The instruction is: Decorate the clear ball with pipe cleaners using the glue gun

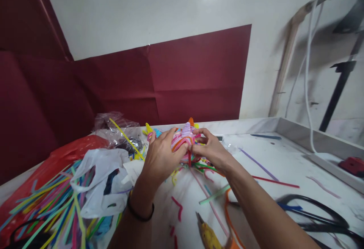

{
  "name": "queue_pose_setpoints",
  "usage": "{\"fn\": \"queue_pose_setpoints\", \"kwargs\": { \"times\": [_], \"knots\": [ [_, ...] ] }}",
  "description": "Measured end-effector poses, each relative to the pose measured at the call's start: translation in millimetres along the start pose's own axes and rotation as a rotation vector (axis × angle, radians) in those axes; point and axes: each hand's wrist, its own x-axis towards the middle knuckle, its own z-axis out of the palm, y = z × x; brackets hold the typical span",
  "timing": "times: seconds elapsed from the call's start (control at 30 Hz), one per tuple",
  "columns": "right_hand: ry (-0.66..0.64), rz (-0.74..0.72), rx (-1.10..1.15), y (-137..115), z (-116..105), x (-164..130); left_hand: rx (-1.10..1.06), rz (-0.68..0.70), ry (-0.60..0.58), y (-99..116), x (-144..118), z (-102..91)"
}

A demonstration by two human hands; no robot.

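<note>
While both hands meet over the middle of the white table (284, 162), I see them closed around 1 small bundle of pipe cleaners (184, 138), mostly pink with orange and lilac loops, held just above the tabletop near the far edge. My left hand (162, 154) wraps the bundle from its left side, fingers curled over the top and thumb tucked below; a dark band (139, 213) circles that wrist. My right hand (209, 148) pinches the bundle's right side, thumb and fingertips drawn together on the strands, so neither hand is open. A red strand hangs down from the bundle between the 2 hands.

Loose pipe cleaner pieces lie scattered beneath and in front of the hands: a red one (274, 182) and a purple one (258, 164) to the right, a pale green one (214, 195) and a pink one (209, 199) nearer me. To the left, a white plastic bag (99, 180) sits on a heap of multicoloured pipe cleaners (51, 207), which rests on a red plastic bag (57, 158). Behind that is a crumpled clear bag (113, 126) with a yellow strand across it. At the bottom edge, a yellow-handled tool (209, 235) lies just beside my right forearm; I cannot tell what kind it is. A black cable (315, 211) curls on the table at the right. Dark red paper (196, 74) covers the wall behind.
</note>
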Motion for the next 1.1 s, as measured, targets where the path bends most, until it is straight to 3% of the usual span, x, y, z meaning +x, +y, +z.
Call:
{"fn": "queue_pose_setpoints", "kwargs": {
  "times": [0.27,0.63,0.87,1.1],
  "knots": [
    [-0.129,-0.025,-0.084,-5,-8,-3,-0.203,-0.138,-0.091,-1,3,-9.5],
    [-0.187,-0.034,-0.22,3,-19,-1,-0.369,-0.094,-0.32,-13,6,-4.6],
    [-0.232,-0.015,-0.272,6,-22,4,-0.272,-0.083,-0.397,-21,9,-0.6],
    [-0.283,-0.014,-0.289,2,-25,3,-0.222,-0.123,-0.403,-16,9,-0.1]
  ]
}}
